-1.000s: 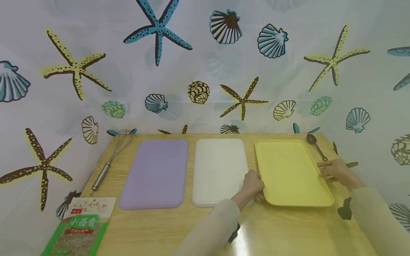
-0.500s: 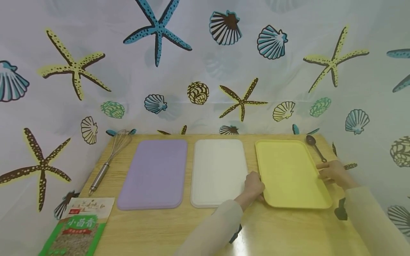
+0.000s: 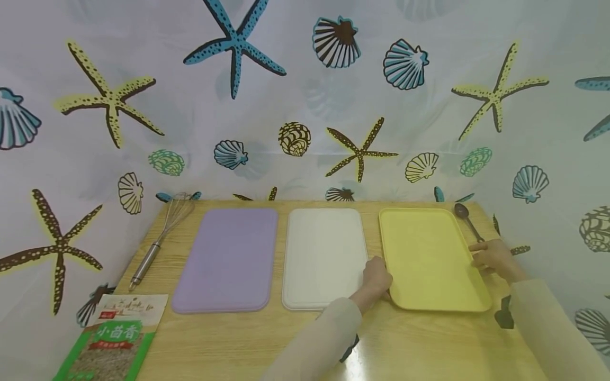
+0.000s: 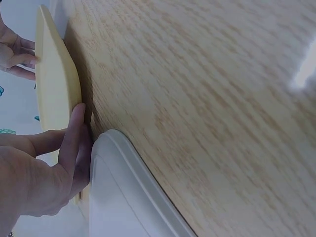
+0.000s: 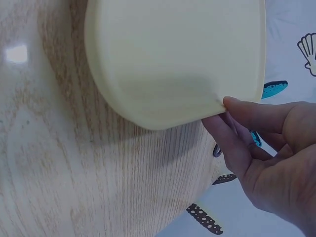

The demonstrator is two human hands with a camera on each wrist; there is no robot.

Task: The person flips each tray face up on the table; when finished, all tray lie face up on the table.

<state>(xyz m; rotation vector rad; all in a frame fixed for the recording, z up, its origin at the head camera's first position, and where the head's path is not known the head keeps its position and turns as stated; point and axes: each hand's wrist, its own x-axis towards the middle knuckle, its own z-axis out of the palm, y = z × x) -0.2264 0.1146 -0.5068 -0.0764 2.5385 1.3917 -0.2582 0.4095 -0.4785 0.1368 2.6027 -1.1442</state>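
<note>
A yellow tray (image 3: 431, 259) lies at the right of the table, between my two hands. My left hand (image 3: 376, 278) grips its left rim near the front corner; in the left wrist view the fingers (image 4: 73, 138) reach to the underside. On the opposite side my right hand (image 3: 496, 259) pinches the rim, with the thumb (image 5: 247, 111) on top and fingers underneath. A shadow on the wood under the tray's edge shows in both wrist views. Beside my left hand lies a white tray (image 3: 325, 259), partly covered by that hand.
A purple tray (image 3: 226, 259) lies left of the white one. Farther left are a whisk (image 3: 152, 256) and a green seasoning packet (image 3: 111, 341). A dark spoon (image 3: 469, 219) lies beyond my right hand. Patterned cloth (image 3: 295, 79) surrounds the wooden table (image 3: 229, 346).
The yellow tray has shifted very slightly, its front edge a little lower in the head view. Both hands keep their hold, and the head view has drifted slightly.
</note>
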